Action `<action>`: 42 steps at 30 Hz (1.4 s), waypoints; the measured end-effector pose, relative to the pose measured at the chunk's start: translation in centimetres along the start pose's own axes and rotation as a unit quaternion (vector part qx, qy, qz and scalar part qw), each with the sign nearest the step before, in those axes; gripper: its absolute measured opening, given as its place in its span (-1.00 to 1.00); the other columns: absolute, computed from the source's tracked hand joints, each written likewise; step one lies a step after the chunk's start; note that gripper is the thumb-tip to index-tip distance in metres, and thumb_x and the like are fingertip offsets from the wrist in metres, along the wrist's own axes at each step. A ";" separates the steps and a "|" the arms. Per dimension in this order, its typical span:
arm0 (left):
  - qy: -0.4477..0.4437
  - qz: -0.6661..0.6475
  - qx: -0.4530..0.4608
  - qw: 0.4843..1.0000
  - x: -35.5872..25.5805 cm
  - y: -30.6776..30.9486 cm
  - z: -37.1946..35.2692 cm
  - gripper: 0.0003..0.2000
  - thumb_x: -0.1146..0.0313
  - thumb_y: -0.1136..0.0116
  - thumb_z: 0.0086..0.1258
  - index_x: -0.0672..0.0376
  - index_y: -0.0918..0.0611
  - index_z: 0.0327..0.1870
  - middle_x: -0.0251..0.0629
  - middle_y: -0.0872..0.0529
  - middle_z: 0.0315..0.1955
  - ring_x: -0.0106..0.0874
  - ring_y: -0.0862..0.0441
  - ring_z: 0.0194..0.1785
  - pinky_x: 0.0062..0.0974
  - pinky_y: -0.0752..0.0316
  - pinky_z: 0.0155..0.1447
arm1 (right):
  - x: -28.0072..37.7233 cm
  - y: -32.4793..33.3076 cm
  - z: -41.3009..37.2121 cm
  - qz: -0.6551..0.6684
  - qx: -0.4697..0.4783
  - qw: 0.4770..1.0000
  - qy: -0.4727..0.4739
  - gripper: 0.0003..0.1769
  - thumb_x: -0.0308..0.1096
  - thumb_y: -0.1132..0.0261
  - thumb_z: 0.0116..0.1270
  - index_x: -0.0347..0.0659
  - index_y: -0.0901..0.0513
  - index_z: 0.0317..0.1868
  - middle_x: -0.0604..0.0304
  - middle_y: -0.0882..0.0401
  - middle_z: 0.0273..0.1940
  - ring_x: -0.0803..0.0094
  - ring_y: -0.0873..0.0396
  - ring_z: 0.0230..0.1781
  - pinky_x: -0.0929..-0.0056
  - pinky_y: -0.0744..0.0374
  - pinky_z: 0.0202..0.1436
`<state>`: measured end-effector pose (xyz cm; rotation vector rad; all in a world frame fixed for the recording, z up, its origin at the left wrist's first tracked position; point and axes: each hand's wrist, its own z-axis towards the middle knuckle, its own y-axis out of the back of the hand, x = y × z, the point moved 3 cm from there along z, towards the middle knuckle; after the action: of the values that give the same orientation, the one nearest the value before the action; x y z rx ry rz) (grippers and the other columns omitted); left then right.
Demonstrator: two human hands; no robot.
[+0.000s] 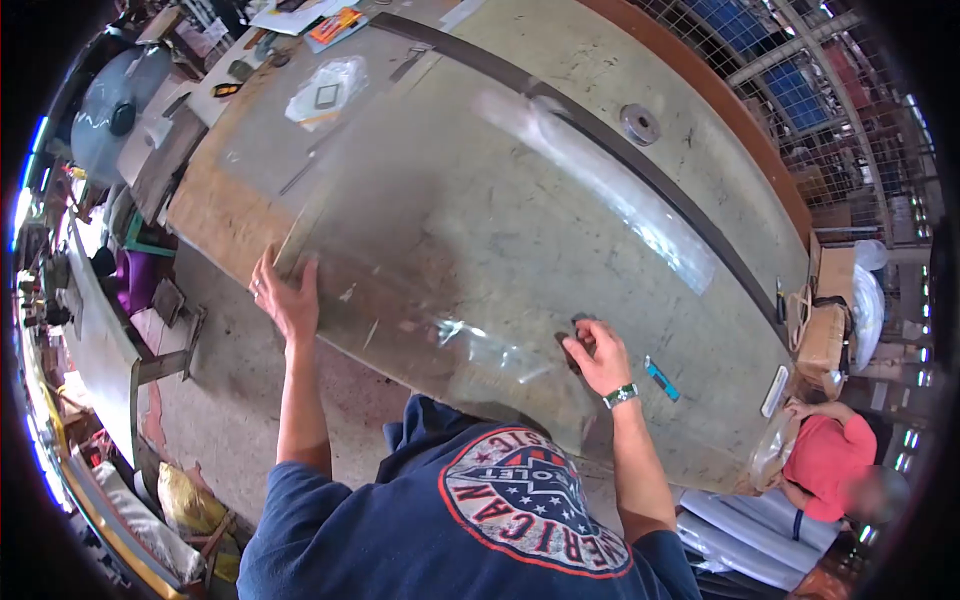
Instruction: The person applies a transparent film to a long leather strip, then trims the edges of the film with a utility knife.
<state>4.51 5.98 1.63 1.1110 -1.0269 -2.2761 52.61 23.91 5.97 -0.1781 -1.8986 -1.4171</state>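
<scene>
A large clear plastic sheet lies over the worn table, its left edge slanting down toward my left hand. My left hand is at the sheet's near left corner, thumb and fingers apart, with the fingertips by the edge. Over the near right part of the sheet is my right hand, fingers bent and thumb held away from them. A dark patch beside its fingertips looks like shadow or reflection. Just right of that hand lies a teal utility knife.
A long dark strip crosses the table, with a tape roll beyond it. A small plastic bag lies at the far left. At the table's right end are a white-handled object and a person in a pink top.
</scene>
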 end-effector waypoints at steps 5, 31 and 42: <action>-0.001 0.020 0.024 1.000 -0.9 0.0 0.3 -0.36 0.21 -0.46 0.31 0.10 -0.52 0.42 -0.08 -0.54 0.32 -0.03 -0.37 0.43 0.01 -0.20 0.50 | 0.7 0.4 8.5 -0.033 -0.114 0.989 0.090 -0.60 -0.26 -0.41 0.42 -0.23 -0.65 0.18 -0.05 -0.65 0.12 -0.05 -0.60 0.13 0.09 -0.57 0.22; -0.497 -0.162 0.241 0.817 -31.2 -24.6 8.9 -0.38 0.16 -0.48 0.25 -0.16 -0.60 0.39 -0.32 -0.36 0.58 -0.04 -0.16 0.65 0.12 -0.10 0.65 | 3.7 -4.8 32.5 -0.154 -0.084 0.949 0.263 -0.54 -0.40 -0.32 0.38 -0.09 -0.61 0.29 0.13 -0.51 0.39 0.10 -0.40 0.47 0.02 -0.37 0.47; -0.549 -0.168 0.349 0.740 -30.2 -28.4 16.1 -0.21 -0.17 -0.56 -0.04 -0.09 -0.64 0.29 -0.36 -0.48 0.48 -0.17 -0.31 0.58 0.03 -0.16 0.67 | 4.3 -2.1 33.3 -0.140 -0.120 0.949 0.255 -0.52 -0.28 -0.35 0.39 -0.14 -0.59 0.30 0.01 -0.47 0.41 0.04 -0.42 0.44 -0.02 -0.37 0.46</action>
<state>8.74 50.29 1.72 -0.0824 -2.4271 -2.9366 32.57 50.82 3.47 0.3299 -1.3587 -1.6853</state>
